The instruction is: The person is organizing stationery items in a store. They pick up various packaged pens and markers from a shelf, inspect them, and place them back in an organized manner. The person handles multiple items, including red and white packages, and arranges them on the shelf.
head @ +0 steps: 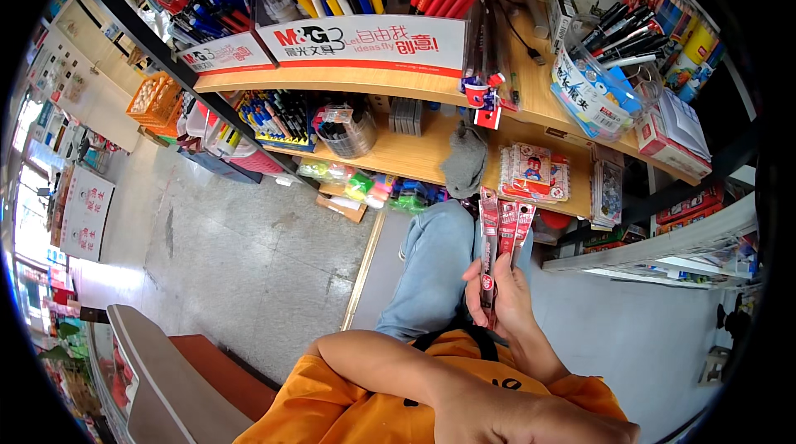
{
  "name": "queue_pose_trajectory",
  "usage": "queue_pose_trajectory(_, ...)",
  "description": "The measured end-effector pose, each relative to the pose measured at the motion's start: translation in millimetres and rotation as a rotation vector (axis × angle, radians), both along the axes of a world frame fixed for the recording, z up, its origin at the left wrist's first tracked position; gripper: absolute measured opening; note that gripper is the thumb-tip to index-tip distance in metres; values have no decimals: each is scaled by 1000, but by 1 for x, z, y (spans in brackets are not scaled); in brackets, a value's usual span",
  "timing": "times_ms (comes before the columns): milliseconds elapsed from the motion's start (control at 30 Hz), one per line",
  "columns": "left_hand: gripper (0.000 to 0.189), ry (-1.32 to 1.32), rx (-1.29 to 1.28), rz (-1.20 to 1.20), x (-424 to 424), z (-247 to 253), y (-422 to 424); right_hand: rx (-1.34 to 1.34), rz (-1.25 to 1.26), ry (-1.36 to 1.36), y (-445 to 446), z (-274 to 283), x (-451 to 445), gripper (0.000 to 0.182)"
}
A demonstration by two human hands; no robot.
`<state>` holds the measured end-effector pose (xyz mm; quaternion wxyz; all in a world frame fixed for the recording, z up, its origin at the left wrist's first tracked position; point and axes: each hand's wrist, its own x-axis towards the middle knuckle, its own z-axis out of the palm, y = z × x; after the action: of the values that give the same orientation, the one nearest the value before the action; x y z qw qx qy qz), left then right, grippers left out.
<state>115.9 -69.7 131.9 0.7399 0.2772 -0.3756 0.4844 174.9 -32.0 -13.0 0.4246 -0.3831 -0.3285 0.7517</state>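
My right hand (511,298) is shut on several slim, clear-and-red packets (490,245) that look like pen refills, fanned out above its fingers. They stand in front of the lower wooden shelf, over my jeans. My left forearm crosses my orange shirt, and the back of my left hand (559,422) shows at the bottom edge; its fingers are hidden. Beyond the packets lie small red-covered notebooks (533,171), with a grey cloth item (465,161) hanging to their left.
The upper shelf (348,80) holds pens behind M&G signs, red sticks and a clear tub (597,92) of markers. Lower down are a round pen holder (345,133) and boxed pens. A white shelf edge (653,248) juts in at right; a grey-brown counter (168,382) stands lower left.
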Motion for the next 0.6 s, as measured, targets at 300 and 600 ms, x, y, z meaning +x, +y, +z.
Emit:
queue_pose_trajectory(300,35,23,41,-172,-12,-5,8,3,-2,41,0,-3,2,58)
queue_pose_trajectory(600,43,40,135,-106,-17,-18,7,1,1,59,0,-2,-4,58)
